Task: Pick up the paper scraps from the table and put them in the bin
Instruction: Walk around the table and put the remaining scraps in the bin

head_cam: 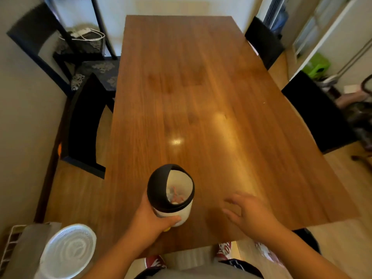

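A small white bin [174,212] with a black swing lid [156,184] stands near the front edge of the wooden table [201,87]. Paper scraps [177,196], white and pinkish, lie inside it. My left hand [155,220] grips the bin's lower wall from the left. My right hand [249,212] hovers just right of the bin, fingers spread, holding nothing, and blurred. A tiny white speck [264,102] lies near the table's right edge.
Dark chairs stand on the left [84,125] and right [314,111] of the table, another at the far right [263,41]. A white fan [68,250] sits at the lower left. A green crate [317,65] is on the floor at right.
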